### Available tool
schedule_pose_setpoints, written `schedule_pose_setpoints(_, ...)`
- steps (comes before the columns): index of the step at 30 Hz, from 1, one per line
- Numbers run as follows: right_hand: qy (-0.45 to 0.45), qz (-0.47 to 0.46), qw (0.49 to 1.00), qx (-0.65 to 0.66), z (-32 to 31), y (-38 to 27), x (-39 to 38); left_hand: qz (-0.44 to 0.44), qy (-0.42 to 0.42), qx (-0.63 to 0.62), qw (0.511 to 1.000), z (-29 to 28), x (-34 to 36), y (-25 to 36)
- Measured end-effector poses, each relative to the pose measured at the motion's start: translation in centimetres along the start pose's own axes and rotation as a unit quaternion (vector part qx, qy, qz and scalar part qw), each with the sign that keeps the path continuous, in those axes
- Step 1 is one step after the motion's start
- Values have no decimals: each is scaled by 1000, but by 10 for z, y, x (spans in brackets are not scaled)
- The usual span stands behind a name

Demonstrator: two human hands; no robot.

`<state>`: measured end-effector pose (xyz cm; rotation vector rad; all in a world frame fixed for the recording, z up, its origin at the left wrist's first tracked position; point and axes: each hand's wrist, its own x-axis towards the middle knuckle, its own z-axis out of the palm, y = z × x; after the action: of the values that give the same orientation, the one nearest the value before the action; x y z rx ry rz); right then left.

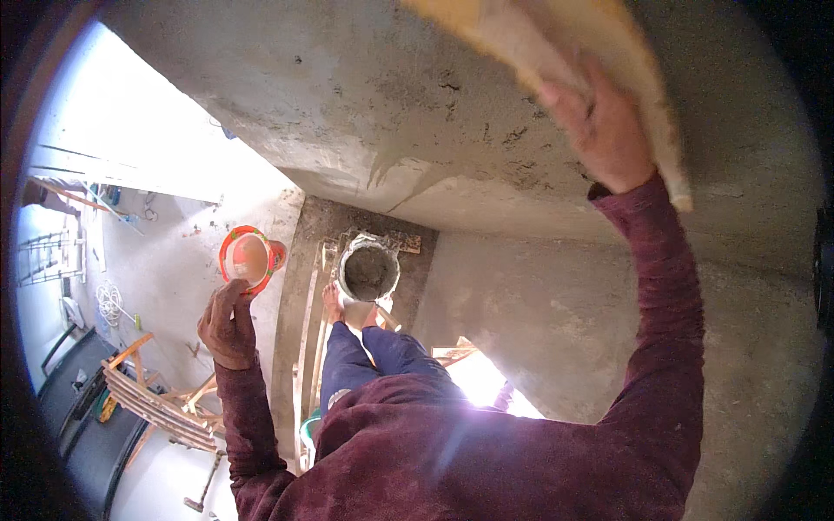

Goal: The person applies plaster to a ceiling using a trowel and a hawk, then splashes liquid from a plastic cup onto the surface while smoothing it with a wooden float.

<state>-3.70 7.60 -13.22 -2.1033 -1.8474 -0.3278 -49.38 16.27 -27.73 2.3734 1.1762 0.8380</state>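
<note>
My left hand [229, 328] is closed on the near rim of a small orange-red plastic pail [278, 253], held out at the left. Its inside looks pale and pinkish; whether liquid is in it I cannot tell. Up at the right, my right hand [608, 130] grips a long pale board with yellowish edges [556, 48], blurred by motion. The board is at the grey plastered wall [408, 113]; whether it touches I cannot tell. Some of my right fingers are hidden or smeared. The wall has rough pits and a damp smeared patch.
By my bare feet [333, 304] stands a bucket [342, 282] of grey mortar on a raised plank platform [306, 334]. Far below left are the floor [174, 286], a wooden sawhorse-like frame [161, 395] and a coil of white cord [110, 302]. Another wall [530, 295] rises at right.
</note>
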Motion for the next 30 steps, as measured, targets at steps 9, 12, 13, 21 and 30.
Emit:
schedule_pose_setpoints(9, -223, 47, 973, -26, 194, 35, -118, 26, -40, -3, 999, -25, -1, 13)
schedule_pose_setpoints(12, -71, -5, 996, 55, 167, 20, -99, 30, -20, 25, 999, -42, -7, 11)
schedule_pose_setpoints(13, -52, 16, 994, 99, 149, 12, -84, 35, -19, 37, 999, -45, -8, 10)
schedule_pose_setpoints(21, 292, 158, 923, 197, 69, -20, -13, 84, -7, 34, 996, -38, 23, 8)
schedule_pose_setpoints(30, 254, 478, 783, 305, 256, 12, -165, 125, -86, 50, 987, -6, 54, 29)
